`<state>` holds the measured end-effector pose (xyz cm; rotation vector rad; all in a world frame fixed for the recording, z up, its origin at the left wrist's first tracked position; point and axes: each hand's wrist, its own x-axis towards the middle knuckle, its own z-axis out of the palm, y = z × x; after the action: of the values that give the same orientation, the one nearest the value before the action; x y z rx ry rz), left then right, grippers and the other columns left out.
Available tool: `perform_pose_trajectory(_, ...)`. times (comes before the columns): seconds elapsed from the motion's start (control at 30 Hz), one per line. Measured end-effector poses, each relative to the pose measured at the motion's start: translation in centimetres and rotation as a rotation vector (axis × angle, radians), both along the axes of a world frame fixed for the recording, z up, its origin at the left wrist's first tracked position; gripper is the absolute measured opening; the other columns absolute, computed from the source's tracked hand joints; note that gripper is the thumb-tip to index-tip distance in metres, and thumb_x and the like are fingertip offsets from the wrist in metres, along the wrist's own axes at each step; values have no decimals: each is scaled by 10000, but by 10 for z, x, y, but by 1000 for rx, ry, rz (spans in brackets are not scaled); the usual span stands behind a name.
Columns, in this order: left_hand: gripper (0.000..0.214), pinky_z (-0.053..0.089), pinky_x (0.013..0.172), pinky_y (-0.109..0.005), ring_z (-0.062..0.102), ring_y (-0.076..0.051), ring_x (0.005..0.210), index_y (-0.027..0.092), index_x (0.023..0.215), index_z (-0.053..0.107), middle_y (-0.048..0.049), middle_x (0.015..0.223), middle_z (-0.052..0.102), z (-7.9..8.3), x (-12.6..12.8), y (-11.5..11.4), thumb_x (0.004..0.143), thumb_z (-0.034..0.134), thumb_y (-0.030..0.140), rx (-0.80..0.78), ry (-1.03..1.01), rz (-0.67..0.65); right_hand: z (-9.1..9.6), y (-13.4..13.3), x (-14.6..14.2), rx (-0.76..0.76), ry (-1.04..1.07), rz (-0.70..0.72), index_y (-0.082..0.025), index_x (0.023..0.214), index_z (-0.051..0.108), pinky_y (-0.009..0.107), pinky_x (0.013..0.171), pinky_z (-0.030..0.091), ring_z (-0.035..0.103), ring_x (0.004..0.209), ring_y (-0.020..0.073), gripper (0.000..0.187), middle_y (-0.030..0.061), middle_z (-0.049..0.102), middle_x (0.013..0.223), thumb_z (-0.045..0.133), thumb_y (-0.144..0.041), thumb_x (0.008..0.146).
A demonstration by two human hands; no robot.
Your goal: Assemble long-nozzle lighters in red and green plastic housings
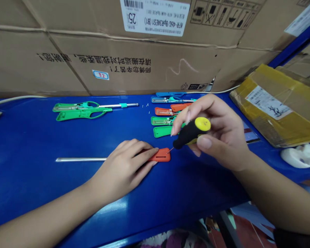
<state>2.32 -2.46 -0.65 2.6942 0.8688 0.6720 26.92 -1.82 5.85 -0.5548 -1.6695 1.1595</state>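
Note:
My left hand (126, 165) presses flat on an orange-handled tool (161, 155) lying on the blue table (41, 137); its metal rod (80, 159) sticks out to the left from under my palm. My right hand (217, 134) grips a black and yellow screwdriver (192, 132), thumb and fingers wrapped round the handle. The thin tip touches the right end of the orange handle.
A pile of orange, green and blue handle parts (167, 112) lies behind the hands. A green tool with a rod (85, 109) lies at the back left. Cardboard boxes (93, 48) wall the back; a yellow-taped parcel (276, 103) sits right, a white object (299, 156) beside it.

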Motion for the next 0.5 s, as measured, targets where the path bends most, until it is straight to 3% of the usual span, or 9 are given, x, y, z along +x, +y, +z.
perform_pose_trajectory(0.13,274,467,859,-377,603,-216,984,200,1264,652,-82,1131,674,-1,-1,0,1002,576,232,3,9,1,-3,-1,4,-24,-19,36,-223,1264,607,214,459,524,631,697,115,308,52,650,1090,621,-307,968)
perform_pose_trajectory(0.23,277,468,852,-372,603,-214,981,198,1267,650,-78,1129,671,-1,0,1,1001,578,229,0,6,1,-1,0,4,63,-51,13,-205,1189,659,192,468,520,601,658,77,247,39,616,1091,645,-262,949)
perform_pose_trajectory(0.37,272,466,857,-366,605,-207,989,196,1264,651,-72,1135,670,0,1,1,1004,575,225,0,-8,0,3,-1,3,63,-70,-64,-205,1001,639,204,525,540,651,739,115,198,42,652,1014,764,-272,863)
perform_pose_trajectory(0.5,271,466,853,-375,604,-215,981,193,1257,656,-76,1124,670,0,1,0,1002,573,228,7,2,-1,2,1,1,74,-64,-5,-234,1087,608,222,558,562,685,751,132,250,21,716,925,748,-228,880)
